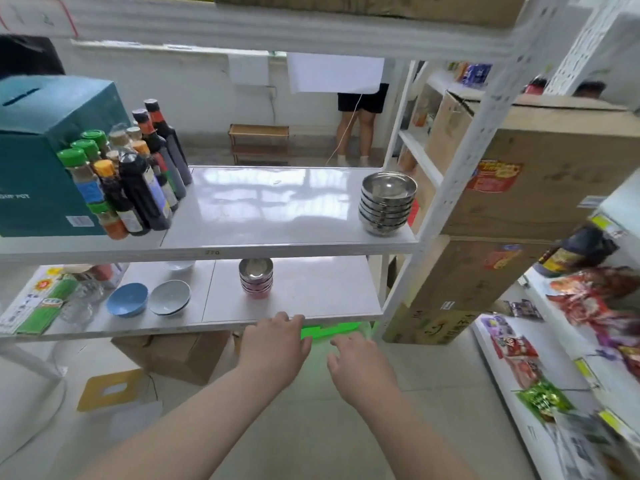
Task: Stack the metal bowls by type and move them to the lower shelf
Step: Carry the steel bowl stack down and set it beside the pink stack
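Note:
A stack of several plain metal bowls (387,202) stands at the right end of the upper white shelf (263,244). On the lower shelf (311,306) sits a shorter stack of metal bowls with pink outsides (256,277). My left hand (275,344) is just in front of the lower shelf's front edge, fingertips touching the edge, holding nothing. My right hand (356,358) hovers beside it, lower and to the right, fingers apart and empty.
Sauce bottles (138,174) and a teal box (45,154) fill the upper shelf's left. A blue bowl (127,299), a grey bowl (170,296) and packets lie on the lower shelf's left. Cardboard boxes (512,188) stand right of the shelf post. A person's legs show behind.

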